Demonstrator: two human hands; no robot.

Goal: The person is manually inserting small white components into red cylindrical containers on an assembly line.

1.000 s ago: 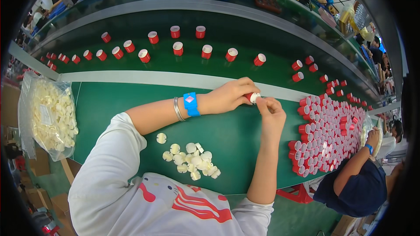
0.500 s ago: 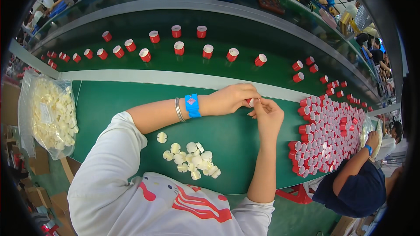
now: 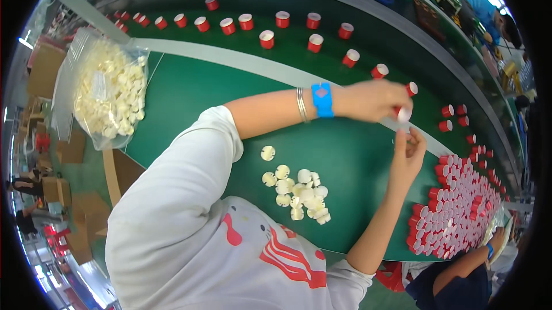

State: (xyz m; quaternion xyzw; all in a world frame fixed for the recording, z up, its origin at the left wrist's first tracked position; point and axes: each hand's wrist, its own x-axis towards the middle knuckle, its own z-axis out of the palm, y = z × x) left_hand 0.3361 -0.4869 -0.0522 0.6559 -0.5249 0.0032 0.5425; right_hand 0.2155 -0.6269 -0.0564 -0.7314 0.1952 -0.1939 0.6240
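pinching a red cup (image 3: 401,114) between its fingers, the left hand (image 3: 370,102) holds it near the desk (image 3: 345,149)'s far edge, white end tilted toward the right hand (image 3: 407,162)'s parted fingers, just nearer the body.

A hand can slide over the bare green tabletop (image 3: 356,166) between the scattered white pieces (image 3: 305,194) and the right forearm (image 3: 384,212), and I see another open stretch between the bulging clear bag (image 3: 109,88) and the left sleeve (image 3: 184,160). The left forearm (image 3: 270,113) bars the straight way from those pieces to the grey rail (image 3: 230,57). Past the rail, spaced red cups (image 3: 315,43) leave green gaps, though some stand close beside the left hand (image 3: 374,101). Rightward, a dense cup cluster (image 3: 451,218) blocks the table, with a co-worker's arm (image 3: 468,265) near it.
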